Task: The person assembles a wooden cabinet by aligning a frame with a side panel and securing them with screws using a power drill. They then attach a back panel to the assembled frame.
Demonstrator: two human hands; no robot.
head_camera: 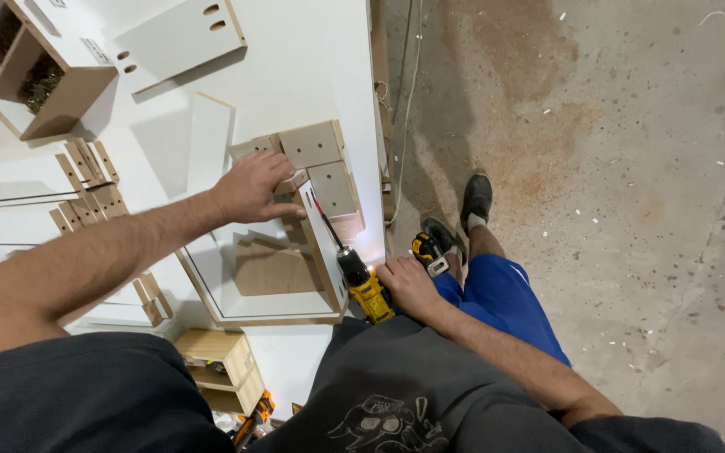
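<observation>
- My right hand grips the yellow drill, its bit angled up-left into the white panel's edge at the bench's right side.
- My left hand presses flat on the wooden blocks, steadying them.
- The bit's tip is too small to make out.

The white worktop lies open in the upper middle of the frame, between the drilled panel at upper left and the stacked wood blocks at centre. The left hand and the drill crowd the small box frame, while slotted wood strips fill the left side
</observation>
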